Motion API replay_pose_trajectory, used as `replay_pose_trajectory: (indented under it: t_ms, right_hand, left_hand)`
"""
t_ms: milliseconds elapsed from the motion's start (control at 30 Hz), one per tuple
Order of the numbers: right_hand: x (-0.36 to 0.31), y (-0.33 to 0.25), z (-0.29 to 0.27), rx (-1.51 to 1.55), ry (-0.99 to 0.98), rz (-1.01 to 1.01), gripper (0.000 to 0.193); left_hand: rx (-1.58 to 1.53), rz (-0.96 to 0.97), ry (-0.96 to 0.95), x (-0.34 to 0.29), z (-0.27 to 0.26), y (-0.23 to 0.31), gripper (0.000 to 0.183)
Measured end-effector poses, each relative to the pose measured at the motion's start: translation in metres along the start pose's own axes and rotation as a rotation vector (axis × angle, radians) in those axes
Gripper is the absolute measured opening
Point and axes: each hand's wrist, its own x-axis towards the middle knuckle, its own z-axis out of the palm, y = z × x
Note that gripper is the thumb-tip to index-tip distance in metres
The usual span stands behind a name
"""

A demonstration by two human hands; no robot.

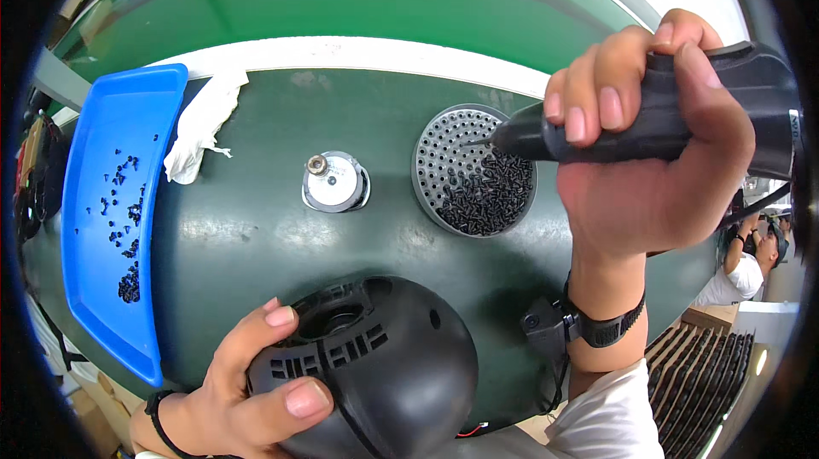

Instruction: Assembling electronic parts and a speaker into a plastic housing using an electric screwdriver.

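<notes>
My left hand (230,395) grips a rounded black plastic housing (418,361) near the table's front edge. Slots and a round recess show on the housing's upper left side; my thumb and a finger press against it there, while its underside is hidden. In my right hand (636,160) is a black electric screwdriver (661,109), wrapped by the fingers and pointing left. Its thin bit hangs over a round grey dish (439,139) with rows of holes. Loose black screws (486,199) are heaped in the dish's lower right part. Whether a screw sits on the bit I cannot tell.
A small white-topped round part (333,186) with a brass-coloured piece stands mid-table. At left are a blue tray (90,203) with small black screws and a crumpled white cloth (205,122). A green strip (341,2) runs behind. Another person (742,267) is at far right.
</notes>
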Motion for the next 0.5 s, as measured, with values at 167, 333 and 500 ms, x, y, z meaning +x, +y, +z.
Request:
replay_pose_trajectory:
  t_ms: [167, 333, 500]
  right_hand:
    - [0.002, -0.004, 0.000, -0.015, 0.125, -0.016, 0.022]
    - [0.000, -0.008, -0.024, -0.453, 0.258, -0.256, 0.023]
    - [-0.017, -0.037, -0.064, -0.876, 0.583, -0.162, 0.050]
  left_hand:
    - [0.050, 0.083, 0.009, 0.006, 0.007, -0.003, 0.045]
    - [-0.194, -0.011, 0.140, 0.009, 0.013, -0.008, 0.064]
    - [-0.247, -0.130, 0.142, 0.016, 0.005, 0.006, 0.076]
